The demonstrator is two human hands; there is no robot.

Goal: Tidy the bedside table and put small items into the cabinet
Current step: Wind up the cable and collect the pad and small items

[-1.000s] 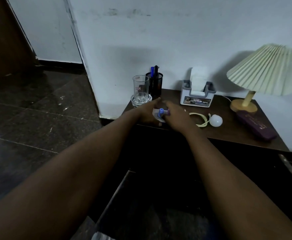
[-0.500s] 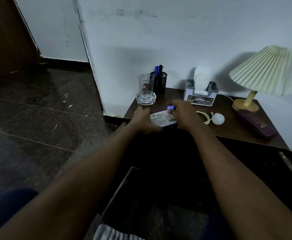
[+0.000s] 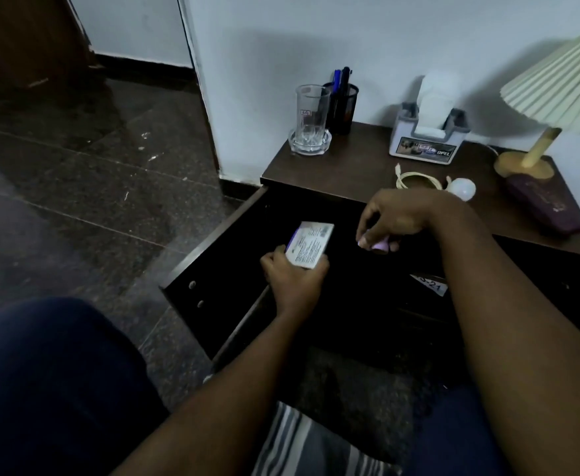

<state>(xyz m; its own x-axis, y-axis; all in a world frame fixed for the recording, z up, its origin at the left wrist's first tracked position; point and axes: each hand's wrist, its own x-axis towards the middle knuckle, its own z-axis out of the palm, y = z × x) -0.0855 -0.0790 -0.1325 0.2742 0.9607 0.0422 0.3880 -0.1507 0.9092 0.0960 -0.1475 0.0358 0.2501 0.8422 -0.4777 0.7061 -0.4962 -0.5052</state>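
Observation:
My left hand (image 3: 293, 281) grips a small white printed box (image 3: 311, 248) in front of the dark cabinet opening (image 3: 347, 269), below the table top. My right hand (image 3: 400, 218) is closed on a small pink-purple item (image 3: 380, 246), mostly hidden by the fingers, also in front of the opening. The cabinet door (image 3: 209, 266) stands swung out to the left. On the dark wooden bedside table (image 3: 343, 166) lie a coiled pale cable (image 3: 415, 180) and a small white bulb (image 3: 462, 188).
The table top also carries a glass on a coaster (image 3: 311, 121), a black pen holder (image 3: 342, 106), a tissue box (image 3: 427, 132), a pleated lamp (image 3: 556, 108) and a purple case (image 3: 544, 207). A white label (image 3: 431, 285) shows inside the cabinet. A striped cloth (image 3: 316, 444) lies below.
Both hands came down from the table top to the cabinet opening, carrying the box and the small item. The view dropped lower and the open cabinet door came into sight.

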